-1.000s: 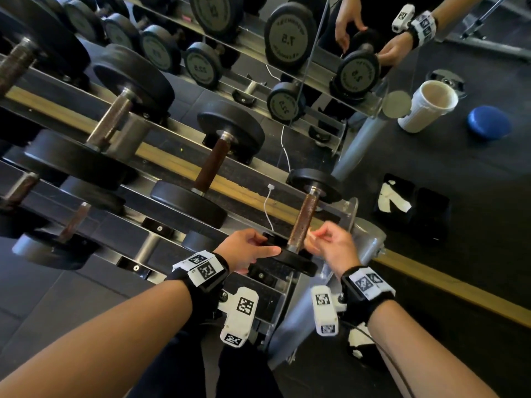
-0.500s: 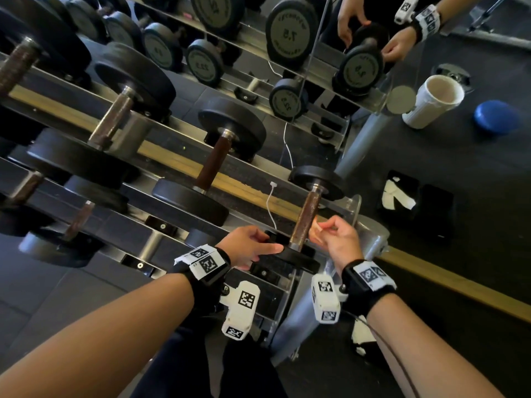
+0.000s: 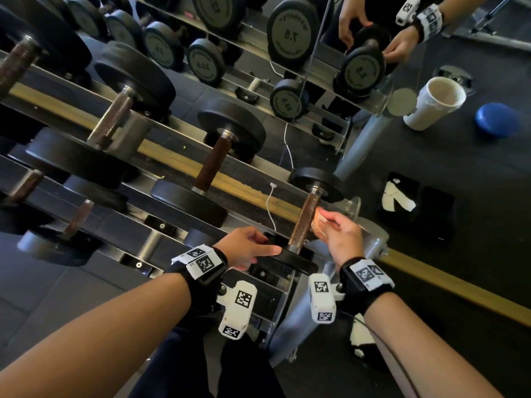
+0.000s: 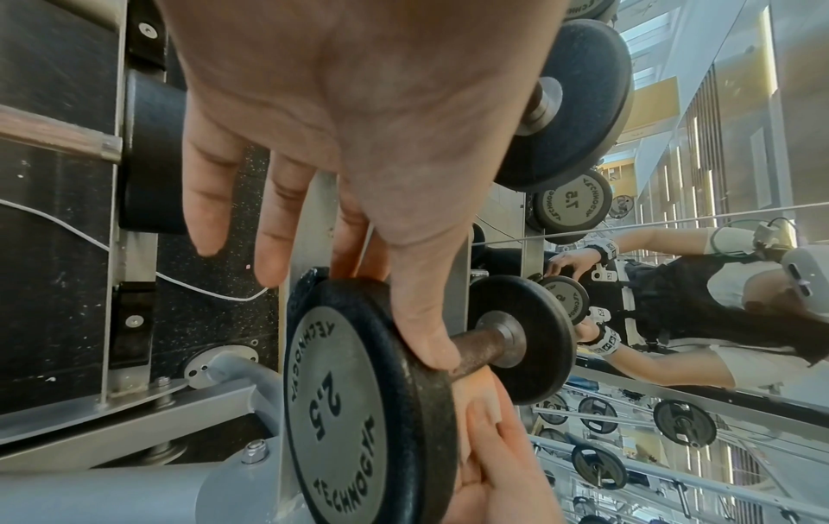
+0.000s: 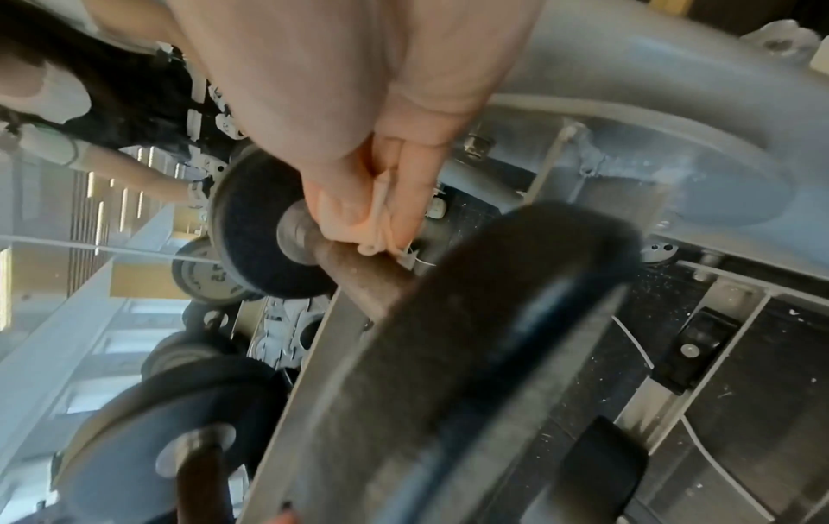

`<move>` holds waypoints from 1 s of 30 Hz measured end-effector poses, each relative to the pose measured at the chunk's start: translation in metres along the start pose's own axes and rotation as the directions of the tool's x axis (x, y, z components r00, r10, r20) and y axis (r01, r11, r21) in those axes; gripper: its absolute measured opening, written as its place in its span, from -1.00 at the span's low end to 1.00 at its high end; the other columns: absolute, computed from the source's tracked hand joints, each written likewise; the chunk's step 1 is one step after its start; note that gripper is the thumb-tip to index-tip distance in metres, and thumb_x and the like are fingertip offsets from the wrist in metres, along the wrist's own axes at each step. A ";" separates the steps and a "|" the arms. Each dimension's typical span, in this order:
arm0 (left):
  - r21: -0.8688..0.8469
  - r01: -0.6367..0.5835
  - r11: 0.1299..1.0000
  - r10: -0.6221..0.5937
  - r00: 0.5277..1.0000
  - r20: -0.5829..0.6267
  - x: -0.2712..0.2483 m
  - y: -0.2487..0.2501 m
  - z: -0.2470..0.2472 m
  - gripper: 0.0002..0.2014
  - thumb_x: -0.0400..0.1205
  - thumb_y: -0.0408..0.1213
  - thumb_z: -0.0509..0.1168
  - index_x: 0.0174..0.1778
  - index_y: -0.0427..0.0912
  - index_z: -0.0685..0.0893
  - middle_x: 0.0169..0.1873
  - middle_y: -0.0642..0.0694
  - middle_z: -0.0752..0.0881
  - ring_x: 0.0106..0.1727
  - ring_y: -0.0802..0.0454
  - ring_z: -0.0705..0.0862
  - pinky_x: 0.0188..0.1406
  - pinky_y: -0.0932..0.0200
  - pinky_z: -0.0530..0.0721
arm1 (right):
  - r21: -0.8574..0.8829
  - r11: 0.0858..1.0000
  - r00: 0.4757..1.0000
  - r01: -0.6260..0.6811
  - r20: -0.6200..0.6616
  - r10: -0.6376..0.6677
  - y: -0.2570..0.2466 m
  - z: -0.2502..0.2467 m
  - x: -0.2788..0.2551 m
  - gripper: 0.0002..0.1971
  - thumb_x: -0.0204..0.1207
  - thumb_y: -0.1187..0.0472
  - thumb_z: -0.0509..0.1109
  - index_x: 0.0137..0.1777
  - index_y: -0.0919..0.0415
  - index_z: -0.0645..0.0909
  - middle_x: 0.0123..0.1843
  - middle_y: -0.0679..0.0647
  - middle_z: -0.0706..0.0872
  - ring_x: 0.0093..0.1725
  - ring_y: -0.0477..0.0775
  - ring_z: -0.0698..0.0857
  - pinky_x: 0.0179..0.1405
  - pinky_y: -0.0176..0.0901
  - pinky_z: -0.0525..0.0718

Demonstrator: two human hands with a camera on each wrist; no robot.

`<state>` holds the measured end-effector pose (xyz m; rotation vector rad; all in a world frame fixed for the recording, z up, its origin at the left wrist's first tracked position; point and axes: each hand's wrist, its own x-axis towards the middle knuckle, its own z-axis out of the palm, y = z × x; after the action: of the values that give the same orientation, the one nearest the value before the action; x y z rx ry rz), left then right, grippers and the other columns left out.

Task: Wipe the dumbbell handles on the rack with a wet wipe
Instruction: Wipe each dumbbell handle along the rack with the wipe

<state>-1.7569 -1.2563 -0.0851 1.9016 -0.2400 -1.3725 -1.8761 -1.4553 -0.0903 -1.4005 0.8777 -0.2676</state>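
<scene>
Grey steel rack (image 3: 370, 237) with slanted shelves carries, at its right end, a small black-plated dumbbell marked 2.5 (image 4: 341, 407) with a rusty brown handle (image 3: 304, 222). The left hand (image 3: 247, 248) rests straight, relaxed fingers over the near plate's rim, thumb (image 4: 421, 319) laid across it. The right hand (image 3: 339, 231) pinches a pale crumpled wet wipe (image 5: 381, 230) in curled fingers, pressing it to the handle's right side.

Rusty rough metal dumbbell handle (image 3: 304, 222)
</scene>
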 end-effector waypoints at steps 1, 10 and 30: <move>0.003 0.002 1.000 -0.002 1.000 0.002 -0.001 0.000 0.000 -0.59 0.45 0.07 0.56 0.13 0.02 0.65 0.05 -0.06 0.74 -0.10 0.08 0.72 -0.35 0.24 0.66 | -0.034 0.999 1.000 0.008 0.013 -0.007 0.001 0.000 -0.008 -0.67 0.62 0.39 0.37 0.03 -0.10 0.79 0.06 -0.11 0.85 0.09 -0.14 0.81 0.01 -0.33 0.75; 0.321 -0.197 0.926 0.258 0.952 -0.162 -0.028 0.033 -0.002 -0.64 0.49 -0.04 0.55 0.16 0.03 0.66 0.05 0.12 0.71 0.04 0.18 0.67 0.11 0.17 0.65 | 0.181 0.976 0.992 -0.121 0.050 0.114 -0.048 -0.010 -0.034 -0.85 0.56 0.42 0.43 0.02 0.20 0.75 -0.05 0.04 0.87 0.01 0.02 0.85 -0.13 -0.26 0.79; -0.255 -0.560 0.789 0.501 0.825 -0.262 -0.105 0.113 -0.085 -0.89 0.68 -0.37 0.34 -0.06 -0.29 0.77 -0.05 -0.23 0.80 0.06 -0.18 0.76 0.27 -0.10 0.69 | -0.089 0.980 0.967 0.180 0.199 -0.160 -0.152 0.054 -0.073 -0.73 0.26 0.05 0.63 -0.10 0.14 0.74 -0.19 0.08 0.83 -0.18 0.02 0.80 -0.16 -0.11 0.74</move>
<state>-1.6940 -1.2365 0.0790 1.5091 -0.4024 -0.7906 -1.8392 -1.3993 0.0738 -1.5756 0.6221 -0.2148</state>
